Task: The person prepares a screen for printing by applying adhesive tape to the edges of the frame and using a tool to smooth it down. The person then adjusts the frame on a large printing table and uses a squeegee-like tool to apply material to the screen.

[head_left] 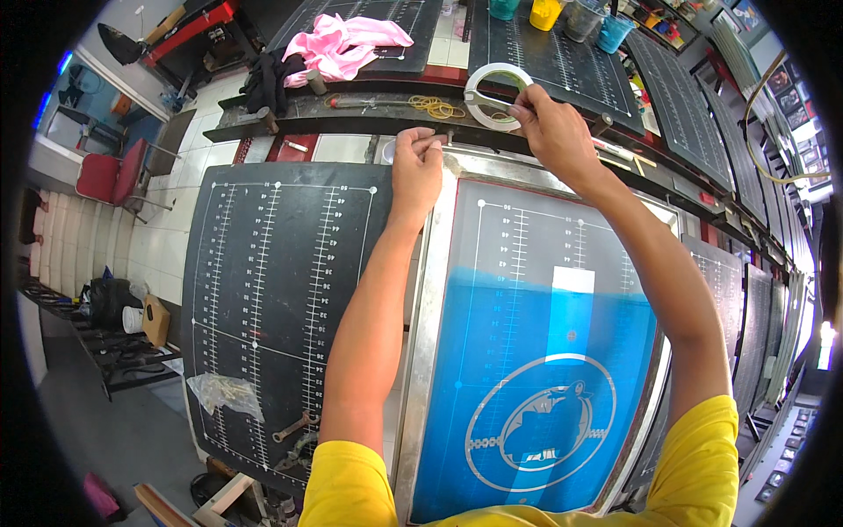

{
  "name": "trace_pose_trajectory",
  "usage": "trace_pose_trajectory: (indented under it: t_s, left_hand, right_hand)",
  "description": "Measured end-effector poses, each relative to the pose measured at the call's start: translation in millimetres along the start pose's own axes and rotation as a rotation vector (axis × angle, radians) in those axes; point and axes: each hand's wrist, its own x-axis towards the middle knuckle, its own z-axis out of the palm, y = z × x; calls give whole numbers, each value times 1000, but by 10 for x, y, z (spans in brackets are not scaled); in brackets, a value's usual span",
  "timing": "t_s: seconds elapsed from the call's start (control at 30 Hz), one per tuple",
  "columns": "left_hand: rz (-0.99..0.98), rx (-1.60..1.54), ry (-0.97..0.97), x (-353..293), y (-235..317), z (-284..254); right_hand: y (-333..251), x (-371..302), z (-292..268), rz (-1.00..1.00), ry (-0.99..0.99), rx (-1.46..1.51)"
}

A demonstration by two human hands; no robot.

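**At the far end of a framed screen (518, 321), the right hand (559, 132) is pinching a white tape roll (479, 112)**

The framed screen is filling the space in front of the person, its pale metal border surrounding a mesh that is showing grey at the far end and blue over the rest, with a ringed design near the person. A black board (285, 290) marked with white scales is lying just to its left. A dark rail (307, 108) is running crosswise beyond both. Farther off, a pink cloth (338, 48) is lying crumpled on another marked board, beside a dark cloth (266, 83).

Both arms are reaching forward from yellow sleeves. The right hand is gripping the tape roll by its right side, thumb and fingers pressed together on the ring. The left hand (415, 180) is hovering at the screen's far left corner, fingers curling toward the thumb; whether anything is between them, I cannot tell. The tape roll is hanging on edge over the rail, its open middle facing the person.

A clear plastic bag (226, 395) is lying on the black board. Cups (545, 13) in teal, yellow, clear and blue are standing beyond the rail. A wrench (290, 429) is resting near the bag, and a yellow cord (437, 107) is lying coiled on the rail.
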Motion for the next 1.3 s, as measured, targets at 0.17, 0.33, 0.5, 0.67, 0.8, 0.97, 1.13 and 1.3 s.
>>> trace_pose_trajectory:
  t_s: [0.17,0.33,0.5,0.67,0.8,0.97,1.13,1.3]
  left_hand:
    - [-14,10,-29,30,-22,-17]
    - [36,-15,-80,54,-135,-85]
    - [167,82,-104,69,-185,-116]
    - [62,252,-81,-5,-5,-88]
    - [50,486,-32,-260,125,-168]
    - [139,769,-64,-1246,280,-372]
    - [-55,802,-75,-2689,696,-592]
    - [-78,838,-32,-3838,657,-1047]
  right_hand:
    - [64,-366,-130,126,65,260]
    - [166,-1269,-534,189,206,361]
    - [572,-2746,-1161,508,70,174]
    - [627,-4055,-1450,625,344,110]
    - [621,-4856,-1444,816,303,104]
    - [355,-5057,-1368,973,269,213]
    - [360,-5134,-1230,884,331,194]
    - [347,-5074,-1168,842,441,200]
